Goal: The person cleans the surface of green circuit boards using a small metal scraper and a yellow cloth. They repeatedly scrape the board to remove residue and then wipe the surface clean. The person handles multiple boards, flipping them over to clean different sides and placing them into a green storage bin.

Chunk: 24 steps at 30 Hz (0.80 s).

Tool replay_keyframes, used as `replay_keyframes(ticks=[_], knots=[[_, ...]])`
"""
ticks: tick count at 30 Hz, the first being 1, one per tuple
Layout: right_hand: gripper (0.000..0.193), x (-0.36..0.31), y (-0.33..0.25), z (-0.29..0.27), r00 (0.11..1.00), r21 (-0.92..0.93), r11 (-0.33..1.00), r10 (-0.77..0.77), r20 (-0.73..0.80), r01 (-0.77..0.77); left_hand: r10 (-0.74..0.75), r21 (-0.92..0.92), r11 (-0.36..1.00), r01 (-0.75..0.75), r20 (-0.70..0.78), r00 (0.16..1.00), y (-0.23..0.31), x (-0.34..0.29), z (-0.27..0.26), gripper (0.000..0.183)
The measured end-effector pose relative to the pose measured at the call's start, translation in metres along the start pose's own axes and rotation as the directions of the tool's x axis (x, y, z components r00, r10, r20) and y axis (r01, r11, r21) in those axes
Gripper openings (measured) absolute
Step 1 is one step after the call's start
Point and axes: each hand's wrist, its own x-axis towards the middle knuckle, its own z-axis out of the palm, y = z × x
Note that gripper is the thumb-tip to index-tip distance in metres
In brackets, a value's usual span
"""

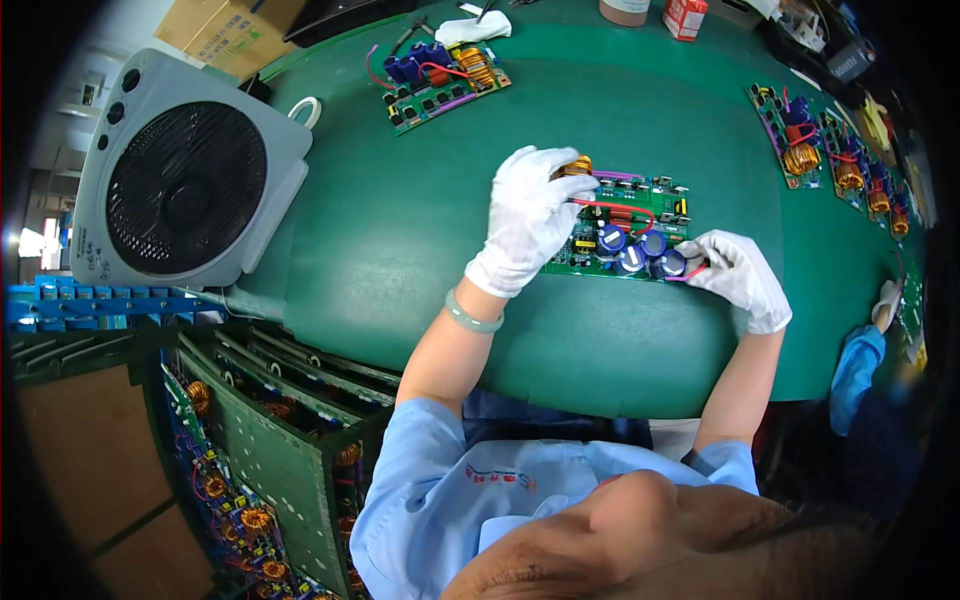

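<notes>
A green circuit board (655, 208) lies in front of me on the green mat, with a cluster of blue capacitors (651, 244) on its near side. A copper-wound coil (574, 168) stands at its far left corner. My left hand (535, 212), in a white glove, is closed round the board's left end with its fingers at the coil. The gloved right hand (742, 278) is closed at the near right corner, fingertips against the edge beside the capacitors. A red wire (648, 216) curves across the board, and a short red wire end (697, 271) shows by my right fingers.
Another circuit board (447, 90) lies at the far left, near a white cloth (473, 28). Several boards (790, 140) line the right side. A grey fan (190, 185) stands left; a green rack (270, 470) holds boards below it. A co-worker's gloved hand (887, 300) shows far right.
</notes>
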Motion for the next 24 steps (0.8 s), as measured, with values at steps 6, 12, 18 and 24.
replay_keyframes(ticks=[6,12,18,24], knots=[[0.019,0.007,-0.001,-0.003,0.995,-0.094,0.994,-0.061,-0.084,0.053,-0.205,-0.271,0.931,0.244,0.163,0.965,0.013,-0.011,-0.02,0.027],[0.02,0.006,-0.011,0.004,0.996,-0.017,1.0,-0.014,-0.094,0.012,-0.349,-0.736,0.197,0.647,0.564,0.748,0.029,-0.016,-0.012,0.021],[0.013,0.009,-0.001,0.01,0.984,-0.058,0.992,-0.121,-0.13,0.114,-0.09,-0.786,0.206,0.583,0.578,0.811,0.034,-0.017,-0.007,0.025],[0.007,0.016,0.016,0.009,0.982,0.009,0.989,-0.144,-0.125,0.147,0.031,-0.806,0.485,0.341,0.405,0.914,0.045,-0.016,0.0,0.036]])
